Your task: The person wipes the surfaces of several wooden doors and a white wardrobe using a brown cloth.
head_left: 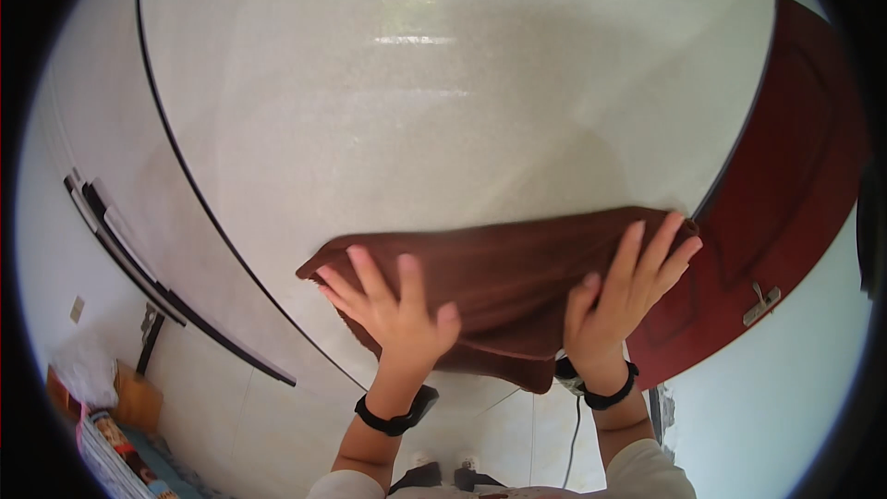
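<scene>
A dark brown cloth (499,277) is spread along the near edge of a glossy whitish tabletop (388,148), with its near part hanging loosely over the edge in folds. My left hand (393,310) lies flat on the cloth's left end, fingers spread, thumb pointing inward. On the right end rests my right hand (624,300), fingers stretched out toward the far right corner of the cloth. Neither hand grips it. Each wrist wears a black band.
Right of the tabletop stands a dark red door (721,222) with a metal handle (761,305). Black-edged panels (185,300) lie at left. A wooden box (139,397) and a plastic bag (88,374) are at lower left. A cable (573,444) hangs near my right wrist.
</scene>
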`<state>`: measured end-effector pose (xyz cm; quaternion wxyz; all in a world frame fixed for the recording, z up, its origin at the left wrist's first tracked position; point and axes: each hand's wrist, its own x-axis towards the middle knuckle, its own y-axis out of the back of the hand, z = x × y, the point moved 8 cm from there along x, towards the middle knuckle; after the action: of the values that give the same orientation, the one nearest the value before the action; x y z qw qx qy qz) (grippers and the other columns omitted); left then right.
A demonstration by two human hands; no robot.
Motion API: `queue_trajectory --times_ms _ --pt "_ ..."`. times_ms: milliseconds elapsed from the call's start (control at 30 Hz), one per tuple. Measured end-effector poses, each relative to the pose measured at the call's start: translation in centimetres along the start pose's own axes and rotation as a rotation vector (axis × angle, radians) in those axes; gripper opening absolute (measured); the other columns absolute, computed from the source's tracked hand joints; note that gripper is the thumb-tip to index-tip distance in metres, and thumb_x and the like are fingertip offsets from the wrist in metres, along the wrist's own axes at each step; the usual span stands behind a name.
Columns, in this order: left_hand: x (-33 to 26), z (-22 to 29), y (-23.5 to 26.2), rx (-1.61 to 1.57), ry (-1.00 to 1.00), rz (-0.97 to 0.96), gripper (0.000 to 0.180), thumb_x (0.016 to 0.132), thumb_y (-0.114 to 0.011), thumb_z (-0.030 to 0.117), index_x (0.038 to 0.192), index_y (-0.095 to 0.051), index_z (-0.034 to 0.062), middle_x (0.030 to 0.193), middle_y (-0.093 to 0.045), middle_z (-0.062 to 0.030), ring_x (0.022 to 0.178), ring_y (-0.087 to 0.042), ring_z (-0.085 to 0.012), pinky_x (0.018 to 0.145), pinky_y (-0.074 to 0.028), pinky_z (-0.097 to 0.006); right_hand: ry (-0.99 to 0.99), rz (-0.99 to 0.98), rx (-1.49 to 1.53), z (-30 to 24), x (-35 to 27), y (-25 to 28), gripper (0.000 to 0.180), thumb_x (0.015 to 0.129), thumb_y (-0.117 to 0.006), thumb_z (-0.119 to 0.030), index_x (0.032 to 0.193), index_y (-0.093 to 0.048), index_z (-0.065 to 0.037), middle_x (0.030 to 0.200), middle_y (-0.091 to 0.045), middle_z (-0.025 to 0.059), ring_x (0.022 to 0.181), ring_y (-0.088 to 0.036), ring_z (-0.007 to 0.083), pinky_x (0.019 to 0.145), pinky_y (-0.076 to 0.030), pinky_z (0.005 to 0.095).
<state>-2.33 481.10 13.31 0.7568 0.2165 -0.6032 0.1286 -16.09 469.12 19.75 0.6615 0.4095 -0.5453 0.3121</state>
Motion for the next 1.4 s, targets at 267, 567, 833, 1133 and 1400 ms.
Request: queue_trajectory --times_ms 267,567,833,1133,1400 --pt "-9.7 -5.3 -3.0 -0.010 0.566 -0.068 0.086 0.077 -0.050 0.043 0.132 -0.003 -0.0032 0.133 -0.011 -0.0298 0.122 -0.007 -0.0486 0.098 -0.008 -0.055 0.336 -0.299 0.209 -9.8 -3.6 -5.4 0.050 0.069 -0.050 -0.035 0.116 -0.051 -0.018 0.124 -0.045 0.0031 0.111 -0.039 0.0192 0.086 -0.030 0.0381" --pt "-2.2 -2.7 0.2 -0.047 0.271 -0.081 0.051 0.076 -0.048 0.019 0.122 -0.037 0.0009 0.136 -0.021 -0.0179 0.125 -0.016 -0.0378 0.098 -0.013 -0.052 0.532 -0.258 0.629 -12.1 -1.6 -4.9 0.040 0.078 -0.048 -0.019 0.116 -0.049 -0.007 0.125 -0.043 0.0080 0.118 -0.036 0.0286 0.097 -0.026 0.0424" --pt "5.5 1.2 0.9 -0.147 0.028 -0.019 0.061 0.062 -0.054 0.038 0.121 -0.045 0.0282 0.136 -0.022 -0.0179 0.119 -0.016 -0.0513 0.086 -0.018 -0.066 0.200 0.179 0.079 -4.4 1.6 1.8 0.023 0.084 -0.044 -0.009 0.102 -0.055 0.001 0.125 -0.037 0.0218 0.112 -0.038 0.0370 0.091 -0.030 0.0460" --pt "-3.0 -4.0 -0.1 -0.093 0.283 0.013 0.066 0.066 -0.053 0.050 0.125 -0.042 0.0213 0.139 -0.015 -0.0175 0.123 -0.010 -0.0477 0.089 -0.009 -0.066 0.227 -0.310 0.058 -9.6 -3.0 -5.2 0.058 0.079 -0.045 -0.037 0.128 -0.032 -0.010 0.136 -0.014 0.0248 0.123 -0.009 0.0496 0.095 -0.014 0.0586" --pt "-17.2 -11.1 -3.3 0.083 0.620 -0.348 0.057 0.078 -0.049 0.040 0.122 -0.038 0.0043 0.128 -0.023 -0.0284 0.120 -0.015 -0.0471 0.098 -0.012 -0.053 0.651 -0.523 0.258 -19.2 -14.7 -9.4 0.042 0.082 -0.037 -0.017 0.123 -0.042 -0.011 0.129 -0.039 -0.0003 0.116 -0.036 0.0144 0.088 -0.030 0.0299"
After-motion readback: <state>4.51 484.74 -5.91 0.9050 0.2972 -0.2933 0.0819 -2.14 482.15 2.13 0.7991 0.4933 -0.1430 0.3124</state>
